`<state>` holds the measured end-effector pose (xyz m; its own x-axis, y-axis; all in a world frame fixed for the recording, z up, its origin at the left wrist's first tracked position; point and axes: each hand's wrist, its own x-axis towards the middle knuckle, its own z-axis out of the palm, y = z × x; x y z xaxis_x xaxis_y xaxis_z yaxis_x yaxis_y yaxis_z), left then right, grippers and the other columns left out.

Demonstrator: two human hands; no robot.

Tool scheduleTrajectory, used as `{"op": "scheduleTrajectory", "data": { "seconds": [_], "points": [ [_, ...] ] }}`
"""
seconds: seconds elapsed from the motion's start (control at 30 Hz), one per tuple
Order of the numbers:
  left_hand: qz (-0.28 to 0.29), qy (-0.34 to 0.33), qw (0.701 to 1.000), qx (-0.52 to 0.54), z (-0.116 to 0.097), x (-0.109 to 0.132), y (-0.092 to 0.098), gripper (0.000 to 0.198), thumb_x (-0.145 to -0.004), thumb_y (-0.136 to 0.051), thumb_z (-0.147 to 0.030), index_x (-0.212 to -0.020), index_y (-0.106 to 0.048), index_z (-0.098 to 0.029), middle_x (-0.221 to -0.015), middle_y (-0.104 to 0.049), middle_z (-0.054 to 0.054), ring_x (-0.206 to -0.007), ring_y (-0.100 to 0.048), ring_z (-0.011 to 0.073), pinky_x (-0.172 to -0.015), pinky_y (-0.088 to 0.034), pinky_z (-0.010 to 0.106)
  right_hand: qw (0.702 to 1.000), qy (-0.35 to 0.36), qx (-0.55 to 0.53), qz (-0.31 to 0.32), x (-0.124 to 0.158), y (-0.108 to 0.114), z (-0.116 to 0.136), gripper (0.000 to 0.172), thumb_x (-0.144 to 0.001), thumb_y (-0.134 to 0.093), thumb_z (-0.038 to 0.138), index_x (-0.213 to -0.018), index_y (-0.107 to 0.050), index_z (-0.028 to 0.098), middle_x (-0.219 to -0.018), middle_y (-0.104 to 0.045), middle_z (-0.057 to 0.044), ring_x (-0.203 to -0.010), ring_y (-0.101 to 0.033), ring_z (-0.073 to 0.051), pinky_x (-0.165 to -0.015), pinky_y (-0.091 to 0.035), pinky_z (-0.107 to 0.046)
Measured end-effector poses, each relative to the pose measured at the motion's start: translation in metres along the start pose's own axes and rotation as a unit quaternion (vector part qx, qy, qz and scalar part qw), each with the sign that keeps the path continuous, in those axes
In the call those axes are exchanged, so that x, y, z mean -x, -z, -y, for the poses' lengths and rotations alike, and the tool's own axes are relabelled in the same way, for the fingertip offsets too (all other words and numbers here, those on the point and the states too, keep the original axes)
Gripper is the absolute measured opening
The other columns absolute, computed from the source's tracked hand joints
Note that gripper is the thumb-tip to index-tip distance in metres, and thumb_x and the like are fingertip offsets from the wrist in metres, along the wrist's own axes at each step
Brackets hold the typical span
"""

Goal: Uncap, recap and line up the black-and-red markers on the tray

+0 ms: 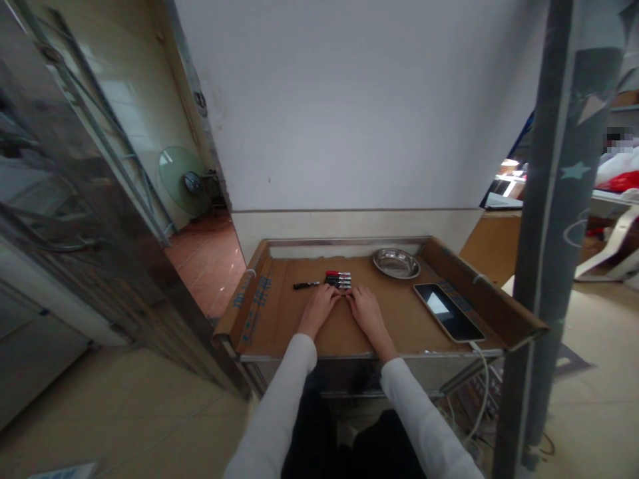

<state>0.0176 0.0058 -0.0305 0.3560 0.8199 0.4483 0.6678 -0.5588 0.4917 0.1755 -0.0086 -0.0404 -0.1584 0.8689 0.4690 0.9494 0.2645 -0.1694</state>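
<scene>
Left hand point(318, 307) and right hand point(366, 309) are lying palm-down on the cardboard-lined surface point(279, 319). Fingers are stretched out, and the two sets of fingertips are almost meeting in the middle. Neither hand is clamping anything; both are looking empty.

A small bunch of markers point(338, 279) is sitting just beyond the fingertips, straight ahead and away from the body. They are packed side by side with their long axes running left-right, across the line of the fingers. Red is showing on at least one. Whether the fingertips are touching the nearest marker or stopping just short is too small to tell. The bunch is lying about centred between the hands, with neither one clearly nearer.

A lone black marker point(305, 285) is lying apart to the left of the bunch, also roughly left-right, nearer the left hand.

A steel bowl point(396, 263) is sitting at the far right of the surface, well beyond the right hand. A tablet point(448, 311) is lying flat by the right edge with its screen glowing, and a white cable point(483, 379) is hanging down from it.
</scene>
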Motion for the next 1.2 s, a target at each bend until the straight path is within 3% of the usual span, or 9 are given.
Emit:
{"op": "scheduleTrajectory", "data": {
  "seconds": [0.3,0.47,0.63,0.73,0.93,1.2],
  "points": [
    [0.003,0.011,0.998,0.057,-0.002,0.0,-0.002,0.013,-0.087,-0.047,-0.016,-0.096,-0.056,-0.02,-0.101,-0.06,0.005,-0.098,-0.057,0.0167,-0.091,-0.045,0.033,0.988,0.066,-0.137,-0.018,-0.003,-0.006,-0.004,0.014,-0.088,-0.045,0.019,-0.091,-0.058,0.019,-0.091,-0.063,-0.007,-0.087,-0.055,-0.021,-0.078,-0.043,-0.032],
    [0.023,0.0,0.995,0.1,-0.004,-0.001,-0.004,0.025,-0.088,-0.043,-0.015,-0.11,-0.051,-0.023,-0.108,-0.063,0.004,-0.101,-0.059,0.0156,-0.09,-0.047,0.032,0.99,0.055,-0.127,-0.019,-0.002,-0.008,-0.004,0.015,-0.086,-0.046,0.019,-0.091,-0.061,0.019,-0.092,-0.063,-0.008,-0.088,-0.054,-0.021,-0.078,-0.043,-0.032],
    [-0.035,-0.034,0.999,-0.014,-0.003,-0.002,-0.007,0.034,-0.088,-0.038,-0.011,-0.118,-0.05,-0.019,-0.12,-0.058,0.007,-0.114,-0.051,0.018,-0.1,-0.04,0.037,0.997,0.01,-0.08,-0.02,0.0,0.0,-0.004,0.019,-0.088,-0.046,0.021,-0.091,-0.064,0.021,-0.089,-0.064,-0.007,-0.086,-0.056,-0.019,-0.077,-0.04,-0.029],
    [-0.038,-0.03,0.996,-0.073,-0.001,-0.003,-0.009,0.036,-0.087,-0.044,-0.014,-0.122,-0.048,-0.018,-0.124,-0.055,0.008,-0.117,-0.048,0.0198,-0.102,-0.036,0.039,0.998,-0.042,-0.044,-0.027,0.002,0.005,-0.005,0.02,-0.089,-0.046,0.024,-0.094,-0.065,0.021,-0.089,-0.067,-0.007,-0.085,-0.057,-0.019,-0.076,-0.037,-0.029],
    [-0.014,0.007,0.99,-0.139,-0.003,-0.002,-0.007,0.021,-0.087,-0.05,-0.028,-0.105,-0.059,-0.021,-0.105,-0.058,0.007,-0.103,-0.049,0.0224,-0.091,-0.038,0.04,0.99,-0.129,0.017,-0.046,0.006,0.011,-0.005,0.023,-0.091,-0.044,0.027,-0.095,-0.066,0.022,-0.084,-0.068,-0.008,-0.079,-0.056,-0.02,-0.071,-0.033,-0.03],
    [-0.002,0.001,0.994,-0.114,-0.006,-0.001,-0.004,0.017,-0.088,-0.05,-0.031,-0.097,-0.06,-0.021,-0.101,-0.058,0.005,-0.099,-0.047,0.0208,-0.089,-0.034,0.037,0.994,-0.092,0.039,-0.046,0.006,0.011,-0.002,0.023,-0.09,-0.045,0.026,-0.088,-0.067,0.02,-0.083,-0.068,-0.008,-0.081,-0.055,-0.02,-0.072,-0.034,-0.03]
  ]
}}
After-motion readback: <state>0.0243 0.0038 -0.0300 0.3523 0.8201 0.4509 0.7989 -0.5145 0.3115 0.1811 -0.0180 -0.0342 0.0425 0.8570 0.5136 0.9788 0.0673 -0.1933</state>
